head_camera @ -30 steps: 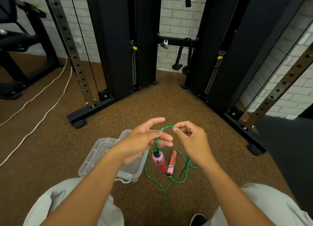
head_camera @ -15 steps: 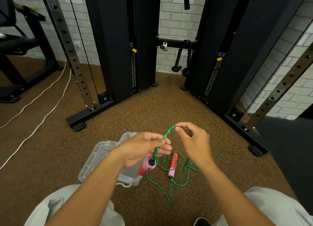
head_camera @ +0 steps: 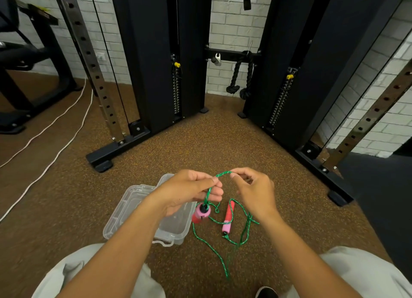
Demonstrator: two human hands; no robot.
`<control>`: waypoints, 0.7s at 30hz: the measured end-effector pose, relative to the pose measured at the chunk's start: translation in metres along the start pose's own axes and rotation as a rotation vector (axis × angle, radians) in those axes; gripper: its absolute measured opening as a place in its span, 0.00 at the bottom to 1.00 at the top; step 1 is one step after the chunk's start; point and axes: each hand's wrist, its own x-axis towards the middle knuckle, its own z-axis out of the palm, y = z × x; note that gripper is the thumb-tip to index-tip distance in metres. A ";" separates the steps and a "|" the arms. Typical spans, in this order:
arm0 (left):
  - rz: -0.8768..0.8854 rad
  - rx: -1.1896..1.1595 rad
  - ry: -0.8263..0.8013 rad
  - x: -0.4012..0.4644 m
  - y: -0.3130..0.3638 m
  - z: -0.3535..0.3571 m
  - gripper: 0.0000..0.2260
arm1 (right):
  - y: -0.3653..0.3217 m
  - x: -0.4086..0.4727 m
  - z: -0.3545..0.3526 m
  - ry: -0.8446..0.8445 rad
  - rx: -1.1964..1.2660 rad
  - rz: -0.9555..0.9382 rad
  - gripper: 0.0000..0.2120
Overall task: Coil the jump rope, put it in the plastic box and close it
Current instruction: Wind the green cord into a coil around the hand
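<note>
Even, fairly soft indoor light fills the room, bright on the white brick wall (head_camera: 231,30) and moderate on the speckled brown floor (head_camera: 200,146), with only faint shadows under the arms. The wide-angle lens bends the black machine columns (head_camera: 151,52) and perforated uprights outward toward the edges. Focus is fairly sharp at centre, slightly soft at the lower corners, with no strong glare.

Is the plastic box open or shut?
Open: the plastic box shows its bare inside, with the lid lying back beside it.
</note>
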 end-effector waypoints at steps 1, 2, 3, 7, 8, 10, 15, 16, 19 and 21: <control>0.009 -0.004 -0.024 0.000 0.000 -0.001 0.10 | 0.001 -0.001 0.000 -0.023 -0.021 0.001 0.04; 0.022 -0.016 -0.045 0.000 0.002 -0.002 0.10 | 0.002 -0.003 0.001 -0.058 -0.042 -0.002 0.04; 0.035 -0.041 -0.056 0.000 0.003 -0.004 0.11 | 0.003 -0.006 0.003 -0.107 -0.062 -0.011 0.05; 0.081 -0.147 0.005 0.004 0.004 -0.008 0.12 | 0.003 -0.023 0.016 -0.347 -0.144 -0.116 0.08; 0.091 -0.151 0.034 0.006 0.004 -0.008 0.12 | 0.002 -0.026 0.019 -0.381 -0.168 -0.158 0.09; 0.111 -0.157 0.089 0.009 0.002 -0.008 0.11 | 0.000 -0.030 0.020 -0.411 -0.241 -0.251 0.11; 0.147 -0.204 0.146 0.013 0.002 -0.011 0.13 | -0.012 -0.034 0.019 -0.420 -0.459 -0.454 0.13; 0.145 -0.197 0.135 0.012 0.003 -0.009 0.13 | -0.015 -0.034 0.019 -0.409 -0.473 -0.470 0.14; 0.143 -0.133 0.108 0.015 -0.002 -0.005 0.11 | -0.024 -0.036 0.016 -0.357 -0.466 -0.488 0.13; 0.142 -0.097 0.100 0.018 -0.005 -0.002 0.11 | -0.026 -0.034 0.014 -0.331 -0.446 -0.478 0.11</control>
